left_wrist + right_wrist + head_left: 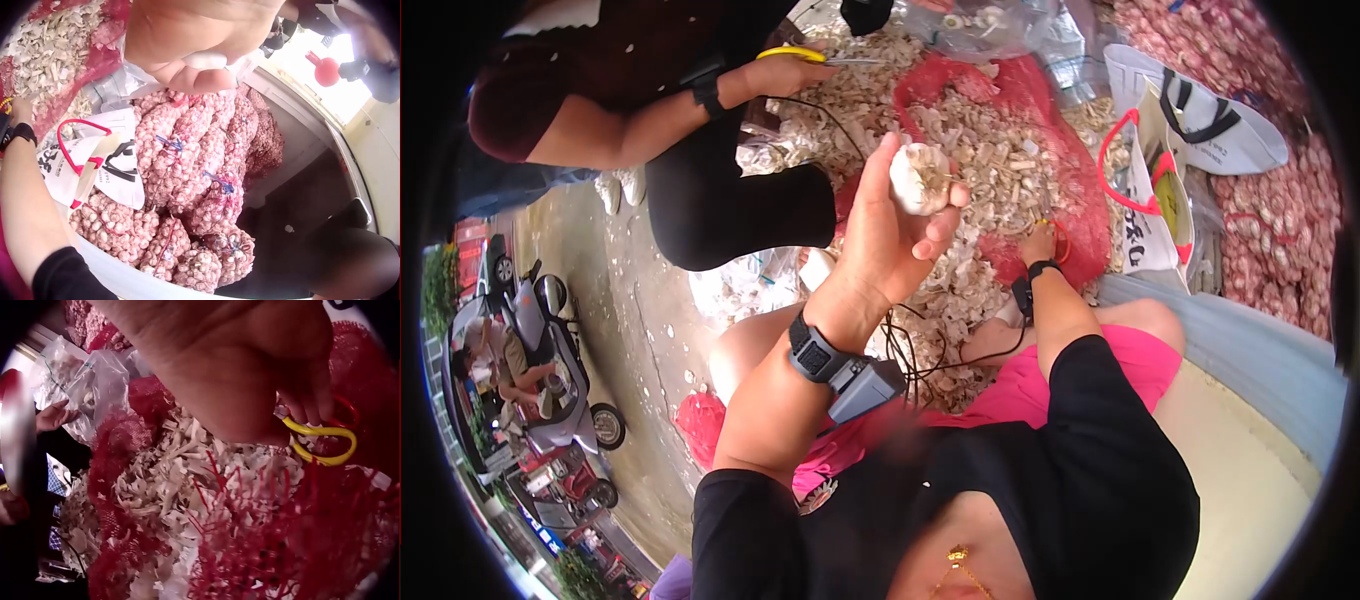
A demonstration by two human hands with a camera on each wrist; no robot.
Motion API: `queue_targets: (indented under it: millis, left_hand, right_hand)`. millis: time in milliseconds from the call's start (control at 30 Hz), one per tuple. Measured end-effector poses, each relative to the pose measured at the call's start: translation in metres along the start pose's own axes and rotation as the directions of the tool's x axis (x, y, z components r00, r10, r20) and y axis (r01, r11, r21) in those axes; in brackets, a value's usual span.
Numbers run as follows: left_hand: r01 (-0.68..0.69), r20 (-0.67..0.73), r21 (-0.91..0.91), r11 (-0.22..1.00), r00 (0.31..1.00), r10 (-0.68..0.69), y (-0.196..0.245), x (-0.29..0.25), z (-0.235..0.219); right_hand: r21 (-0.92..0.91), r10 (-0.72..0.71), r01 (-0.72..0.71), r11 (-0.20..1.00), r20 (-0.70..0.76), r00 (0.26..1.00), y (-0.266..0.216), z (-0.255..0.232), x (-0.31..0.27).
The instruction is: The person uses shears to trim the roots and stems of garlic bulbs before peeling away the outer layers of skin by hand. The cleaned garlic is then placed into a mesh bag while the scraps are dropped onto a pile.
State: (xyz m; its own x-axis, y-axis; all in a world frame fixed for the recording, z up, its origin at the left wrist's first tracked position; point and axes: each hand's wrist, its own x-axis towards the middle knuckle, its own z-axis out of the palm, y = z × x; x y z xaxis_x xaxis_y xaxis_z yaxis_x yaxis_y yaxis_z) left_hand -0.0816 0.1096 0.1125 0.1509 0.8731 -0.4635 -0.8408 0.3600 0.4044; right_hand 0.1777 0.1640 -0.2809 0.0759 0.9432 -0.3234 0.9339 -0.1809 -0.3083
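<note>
One garlic bulb (919,178) held aloft; two pairs of yellow-handled scissors (320,442), one per worker; one red mesh sack (1055,150) of cut stems; two white carrier bags (1152,190); many netted garlic sacks (187,162), too many to count.

I see a garlic bulb (919,178) held up in the left hand (890,235), fingers curled round it from below and the thumb beside it. It is whitish with papery skin and a tuft of dry brownish roots facing me (the stem end I cannot make out). It sits raised above the heap of pale cut stems on red netting. In my right hand (250,369) there is a pair of yellow-handled scissors (322,440), fingers through the loops, resting low on the red netting; the blades are hidden behind the hand in the right wrist view.
</note>
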Motion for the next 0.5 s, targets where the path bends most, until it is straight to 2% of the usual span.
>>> queue_targets:
  millis: [67, 133, 167, 233, 267, 333, 367, 433, 467, 500]
  left_hand:
    - [0.013, -0.084, -0.037, 0.999, 0.996, -0.016, 0.007, -0.002, 0.001]
    - [-0.025, -0.103, -0.106, 0.994, 0.995, 0.014, 0.009, -0.004, -0.001]
    - [-0.046, -0.106, -0.114, 0.992, 0.994, 0.034, 0.009, -0.006, 0.001]
    - [-0.081, -0.152, 0.045, 0.996, 0.985, 0.087, 0.015, -0.012, 0.011]
    - [-0.097, -0.157, 0.041, 0.994, 0.982, 0.102, 0.018, -0.013, 0.008]
    - [-0.057, -0.114, 0.007, 0.998, 0.992, 0.057, 0.022, -0.015, 0.001]
    - [-0.035, -0.109, 0.036, 0.999, 0.993, 0.039, 0.023, -0.017, -0.003]
    - [-0.063, -0.053, -0.003, 0.998, 0.997, 0.063, 0.024, -0.022, -0.014]
    - [-0.071, 0.004, -0.031, 0.997, 0.997, 0.071, 0.025, -0.026, -0.017]
    - [-0.105, -0.007, -0.070, 0.992, 0.994, 0.105, 0.026, -0.032, -0.012]
  right_hand:
    - [0.029, 0.143, -0.144, 0.989, 0.034, 0.989, -0.008, -0.005, 0.000]
    - [0.018, 0.202, -0.202, 0.979, 0.005, 0.979, -0.036, -0.030, -0.016]
    - [0.012, 0.180, -0.180, 0.984, 0.004, 0.984, -0.032, -0.024, -0.014]
    - [-0.065, 0.158, -0.164, 0.984, -0.098, 0.983, -0.032, -0.022, -0.010]
    - [-0.022, 0.296, -0.302, 0.953, -0.145, 0.944, -0.037, -0.028, -0.018]
    - [-0.184, 0.327, -0.347, 0.920, -0.129, 0.936, -0.039, -0.041, -0.025]
    - [-0.191, 0.310, -0.331, 0.924, -0.132, 0.941, -0.036, -0.042, -0.024]
    - [-0.274, 0.236, -0.226, 0.935, 0.003, 0.972, -0.030, -0.045, -0.014]
    - [-0.281, 0.216, -0.211, 0.936, -0.010, 0.976, -0.031, -0.046, -0.010]
    - [-0.220, 0.287, -0.285, 0.933, -0.027, 0.958, -0.032, -0.048, -0.008]
